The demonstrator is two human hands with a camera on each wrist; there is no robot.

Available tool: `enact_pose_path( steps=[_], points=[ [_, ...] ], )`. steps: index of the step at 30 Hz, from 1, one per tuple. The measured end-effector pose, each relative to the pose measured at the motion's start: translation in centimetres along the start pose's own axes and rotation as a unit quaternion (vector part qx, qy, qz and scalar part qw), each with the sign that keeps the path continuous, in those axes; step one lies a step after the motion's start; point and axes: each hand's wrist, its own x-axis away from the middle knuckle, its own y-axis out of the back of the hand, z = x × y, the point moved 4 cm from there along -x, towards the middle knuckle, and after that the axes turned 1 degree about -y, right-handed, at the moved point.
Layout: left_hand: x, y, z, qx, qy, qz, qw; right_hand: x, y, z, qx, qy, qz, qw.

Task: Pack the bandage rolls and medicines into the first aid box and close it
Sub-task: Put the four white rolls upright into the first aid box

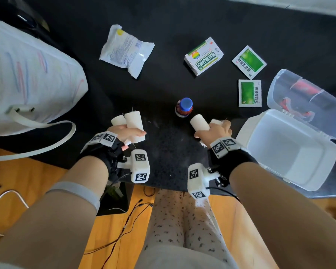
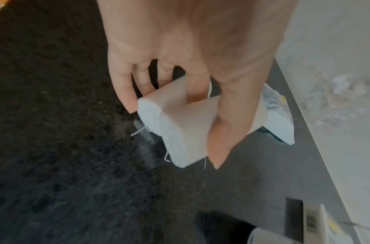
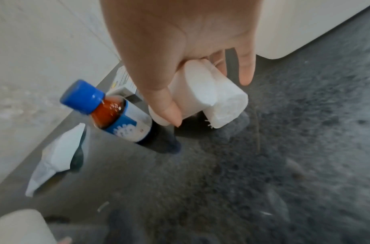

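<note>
left hand (image 1: 124, 132) hides the lower ends of its two bandage rolls (image 1: 133, 121); the tote bag (image 1: 27, 78) runs off frame; sachet print (image 1: 249, 93) too small to read.

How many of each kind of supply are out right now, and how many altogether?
Bandage rolls: 4, two in the left hand at and, two in the right hand at and
Green sachets: 2
Medicine box: 1
Bottle: 1
White packet: 1
Total: 9

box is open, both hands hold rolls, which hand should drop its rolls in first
Right. The right hand with its bandage rolls is beside the open first aid box; the left hand is farther away.
</note>
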Motion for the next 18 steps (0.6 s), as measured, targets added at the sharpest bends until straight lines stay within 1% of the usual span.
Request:
enact_pose_path(
  steps=[2,5,7,9,13,15,16,18],
  points=[
    [0.1,-0.1,0.3,0.033,-0.002,0.017,0.999,0.5,-0.6,-0.7,0.003,0.008,-0.020,1.000],
    [0.8,-0.6,0.4,0.072,-0.008,0.046,0.996,1.0,-0.5,-1.6,-0.018,0.016,-0.019,1.000],
    [1.8,-1.4,0.7,0.086,0.015,0.093,0.992,1.3,-0.1,-1.9,-0.046,0.016,-0.013,0.999],
    [3.5,-3.0,0.9,0.069,0.024,0.159,0.985,2.0,0.6,-2.0,-0.085,0.036,-0.006,0.996],
    [6.0,-6.5,0.8,0.037,0.003,0.247,0.968,3.8,2.9,-2.2,-0.183,0.099,0.022,0.978],
    [7.6,-8.5,0.0,0.030,-0.013,0.269,0.962,4.7,4.6,-2.9,-0.223,0.129,0.020,0.966],
    [8.4,-9.6,-0.7,0.028,-0.028,0.270,0.962,5.1,5.5,-3.4,-0.252,0.141,0.011,0.957],
    [9.9,-11.9,-2.4,0.040,-0.063,0.263,0.962,5.4,7.2,-4.9,-0.302,0.141,-0.004,0.943]
  ],
)
